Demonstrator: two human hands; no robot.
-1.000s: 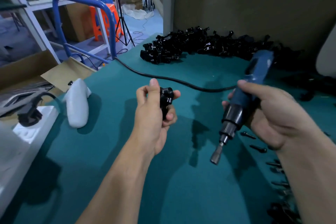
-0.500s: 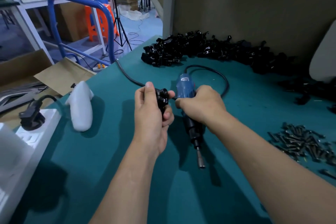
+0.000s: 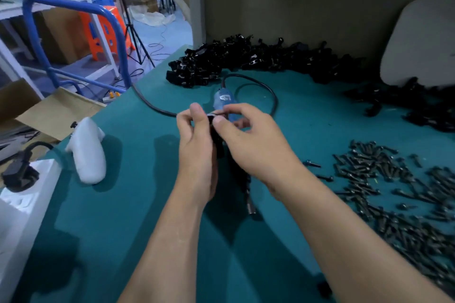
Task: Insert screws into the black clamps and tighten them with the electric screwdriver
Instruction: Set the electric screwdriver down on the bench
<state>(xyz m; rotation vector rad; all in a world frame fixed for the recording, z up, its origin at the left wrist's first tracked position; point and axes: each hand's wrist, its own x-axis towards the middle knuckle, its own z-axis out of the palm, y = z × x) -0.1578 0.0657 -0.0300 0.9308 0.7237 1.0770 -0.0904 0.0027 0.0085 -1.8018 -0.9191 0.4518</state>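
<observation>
The left hand (image 3: 197, 150) grips one clamp (image 3: 218, 141) above the surface (image 3: 147, 229) while the right hand (image 3: 256, 147) pinches its top, probably seating a screw. The screwdriver (image 3: 222, 99) lies idle under them, so tightening is not yet done, and the clamp heap (image 3: 221, 61) and loose screws (image 3: 384, 174) suggest plenty left.

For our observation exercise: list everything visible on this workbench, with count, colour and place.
held clamp: one, black, between both hands
electric screwdriver: one, blue, lying behind the hands
cable: one, black, looped behind screwdriver
clamp pile: many, black, far edge
screws: many, dark, right side
curved object: one, white, left side
trolley rail: one, blue, beyond left edge
table: one, teal, under everything
left hand: one, grips held clamp
right hand: one, pinches its top
</observation>
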